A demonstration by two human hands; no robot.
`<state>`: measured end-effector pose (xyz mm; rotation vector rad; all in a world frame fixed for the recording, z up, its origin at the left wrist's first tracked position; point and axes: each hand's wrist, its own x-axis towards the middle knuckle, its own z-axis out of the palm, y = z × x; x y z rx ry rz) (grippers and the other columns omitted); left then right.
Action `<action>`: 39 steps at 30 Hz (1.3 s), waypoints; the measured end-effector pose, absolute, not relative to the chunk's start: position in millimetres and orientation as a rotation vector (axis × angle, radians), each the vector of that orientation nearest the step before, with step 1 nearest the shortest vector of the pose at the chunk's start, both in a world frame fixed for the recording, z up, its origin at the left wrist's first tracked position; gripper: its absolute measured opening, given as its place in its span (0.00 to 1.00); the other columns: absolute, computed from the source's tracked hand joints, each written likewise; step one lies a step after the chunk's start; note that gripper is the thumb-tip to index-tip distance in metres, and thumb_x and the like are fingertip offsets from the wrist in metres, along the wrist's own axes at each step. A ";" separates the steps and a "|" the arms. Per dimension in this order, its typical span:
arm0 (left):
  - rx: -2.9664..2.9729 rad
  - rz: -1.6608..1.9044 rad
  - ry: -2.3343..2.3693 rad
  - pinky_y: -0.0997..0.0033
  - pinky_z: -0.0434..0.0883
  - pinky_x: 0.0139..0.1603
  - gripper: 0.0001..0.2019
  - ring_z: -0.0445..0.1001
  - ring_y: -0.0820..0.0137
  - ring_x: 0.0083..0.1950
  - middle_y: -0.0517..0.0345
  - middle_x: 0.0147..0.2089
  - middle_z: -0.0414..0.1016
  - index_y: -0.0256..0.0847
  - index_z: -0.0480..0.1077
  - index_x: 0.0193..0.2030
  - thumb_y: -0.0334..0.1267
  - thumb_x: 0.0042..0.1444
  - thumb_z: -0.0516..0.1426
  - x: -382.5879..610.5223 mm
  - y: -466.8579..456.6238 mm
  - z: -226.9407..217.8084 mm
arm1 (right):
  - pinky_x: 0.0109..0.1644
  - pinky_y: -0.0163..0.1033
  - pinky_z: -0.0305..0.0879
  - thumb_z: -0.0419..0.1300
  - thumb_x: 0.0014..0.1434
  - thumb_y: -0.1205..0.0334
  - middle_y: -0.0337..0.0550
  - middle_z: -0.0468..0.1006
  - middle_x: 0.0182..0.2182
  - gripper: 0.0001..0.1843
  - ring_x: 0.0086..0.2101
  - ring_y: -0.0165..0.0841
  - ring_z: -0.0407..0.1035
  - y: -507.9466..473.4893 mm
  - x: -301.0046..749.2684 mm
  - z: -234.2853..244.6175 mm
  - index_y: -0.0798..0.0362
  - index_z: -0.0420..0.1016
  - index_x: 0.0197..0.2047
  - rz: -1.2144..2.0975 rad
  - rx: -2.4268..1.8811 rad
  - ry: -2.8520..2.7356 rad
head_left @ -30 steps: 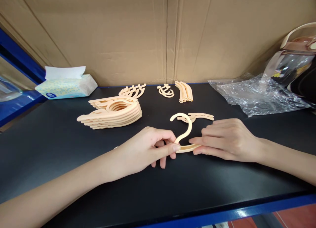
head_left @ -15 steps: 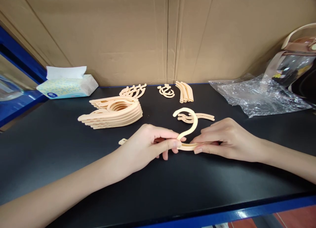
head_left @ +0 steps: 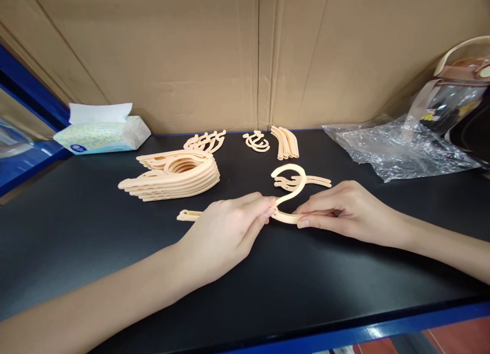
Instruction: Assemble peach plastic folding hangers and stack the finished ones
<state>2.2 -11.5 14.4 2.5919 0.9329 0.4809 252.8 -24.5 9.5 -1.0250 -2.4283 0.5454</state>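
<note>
My left hand [head_left: 233,226] pinches the lower end of a cream plastic hanger hook [head_left: 300,183], where it meets a curved hanger arm [head_left: 286,218]. The hook curls upward, its open end toward the left. My right hand [head_left: 344,211] is closed on the other end of that curved arm, thumb in front and fingers behind. Past my left hand, another hanger arm [head_left: 188,215] lies on the table, partly hidden by the hand. Behind the hook is a small group of loose hanger arms [head_left: 319,181].
A stack of folded hangers [head_left: 179,183] stands left of centre. Farther back lie loose hooks [head_left: 206,141], smaller curved pieces [head_left: 257,141] and straight arms [head_left: 285,142]. A tissue pack [head_left: 103,134] sits back left; clear plastic wrap [head_left: 398,147] and a bottle [head_left: 451,98] are at right.
My left hand has rolled over, its back now turned up, and its pinch has tightened at the joint of hook and arm. The hook leans slightly more to the right.
</note>
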 end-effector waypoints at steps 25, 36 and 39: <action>2.939 0.290 0.825 0.72 0.49 0.21 0.14 0.71 0.71 0.23 0.61 0.29 0.74 0.39 0.67 0.38 0.42 0.71 0.46 -0.2 -6.0 8.7 | 0.29 0.30 0.61 0.62 0.64 0.55 0.34 0.82 0.27 0.11 0.25 0.24 0.72 -21.7 256.2 9.9 0.53 0.82 0.39 0.426 -0.901 -2.508; 2.982 0.397 0.773 0.72 0.52 0.21 0.12 0.71 0.70 0.22 0.63 0.27 0.74 0.39 0.68 0.37 0.41 0.70 0.49 -1.5 -4.9 6.1 | 0.38 0.37 0.63 0.60 0.66 0.56 0.42 0.80 0.33 0.10 0.33 0.31 0.70 -18.7 260.1 9.4 0.54 0.78 0.43 -0.108 -0.710 -2.574; 2.953 0.390 0.783 0.72 0.53 0.21 0.11 0.72 0.70 0.23 0.64 0.29 0.75 0.39 0.69 0.38 0.41 0.69 0.51 -1.9 -5.1 5.6 | 0.39 0.39 0.64 0.61 0.65 0.57 0.45 0.79 0.37 0.09 0.36 0.33 0.68 -17.7 259.6 9.9 0.54 0.76 0.43 -0.235 -0.700 -2.557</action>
